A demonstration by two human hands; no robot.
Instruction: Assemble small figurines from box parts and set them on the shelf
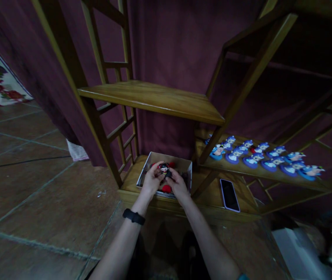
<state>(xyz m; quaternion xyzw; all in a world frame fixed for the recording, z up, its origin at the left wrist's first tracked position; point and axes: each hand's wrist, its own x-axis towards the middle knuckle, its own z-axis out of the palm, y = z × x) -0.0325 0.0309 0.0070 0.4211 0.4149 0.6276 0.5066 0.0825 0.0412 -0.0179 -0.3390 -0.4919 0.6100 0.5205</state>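
Note:
Both my hands hold one small figurine (164, 168) with black hair, red side ornaments and a pale face, just above an open cardboard box. My left hand (152, 179) has its fingers closed on the figurine's left side and wears a black band at the wrist. On the other side, my right hand (177, 183) grips its dark lower part. The box (188, 166) has white outer edges and rests on the bottom shelf. Red pieces (166, 189) and darker items lie inside it, partly hidden by my hands.
A wooden shelf board (154, 99) juts out above the box. To the right, several blue-and-white figurines (253, 159) stand in rows on a raised shelf. Below them lies a phone (229, 195) with a light purple edge. A grey-white box (297, 249) sits at the lower right.

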